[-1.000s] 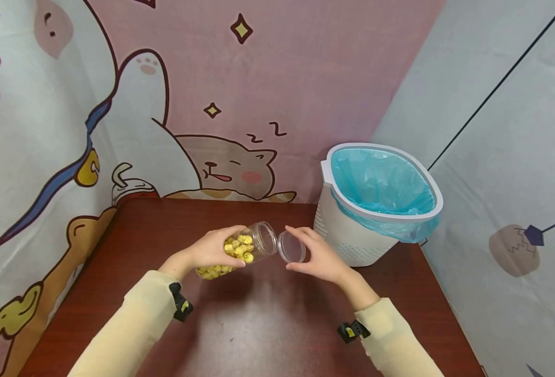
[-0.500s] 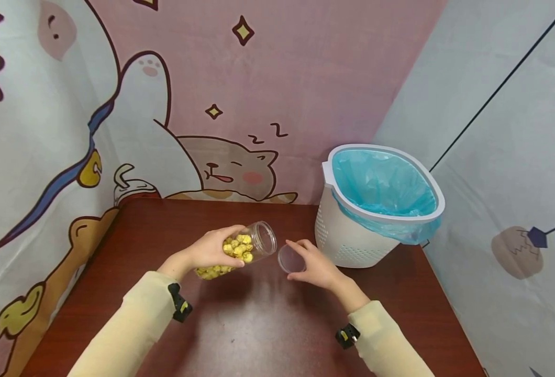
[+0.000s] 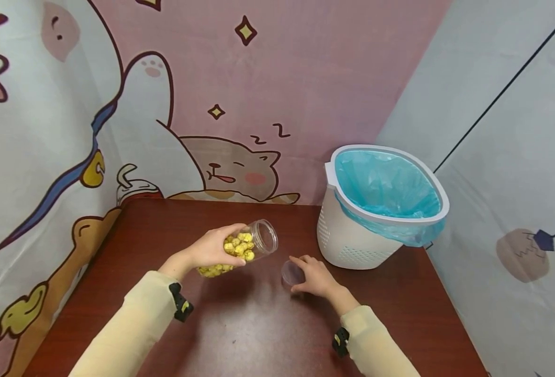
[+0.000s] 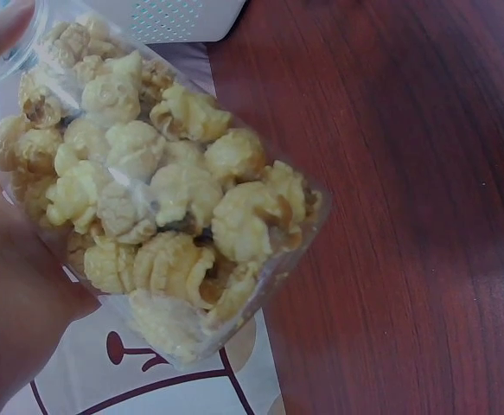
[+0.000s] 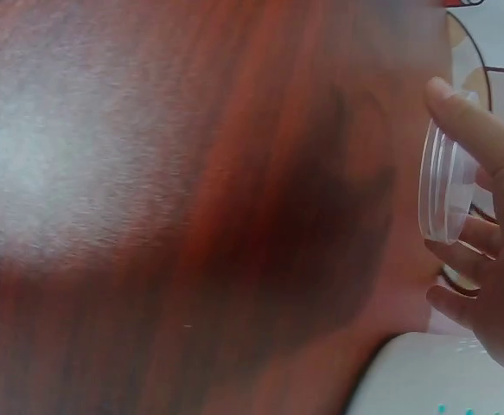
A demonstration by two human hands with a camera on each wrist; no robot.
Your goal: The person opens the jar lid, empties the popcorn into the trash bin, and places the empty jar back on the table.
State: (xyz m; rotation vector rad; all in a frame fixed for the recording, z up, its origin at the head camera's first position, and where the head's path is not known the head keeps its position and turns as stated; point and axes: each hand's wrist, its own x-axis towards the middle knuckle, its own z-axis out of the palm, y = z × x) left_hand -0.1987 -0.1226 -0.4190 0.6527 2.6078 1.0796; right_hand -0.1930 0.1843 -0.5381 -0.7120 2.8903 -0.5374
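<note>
Jar (image 3: 262,240) of yellow popcorn (image 4: 148,181), clear, tilted, uncapped, gripped in left hand (image 3: 213,248). Transparent lid (image 3: 291,274) pinched in right hand (image 3: 317,277), blue-lined wastebasket (image 3: 345,235) beyond.

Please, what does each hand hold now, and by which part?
The left hand grips the clear popcorn jar around its body. The right hand pinches the transparent lid by its rim.
</note>
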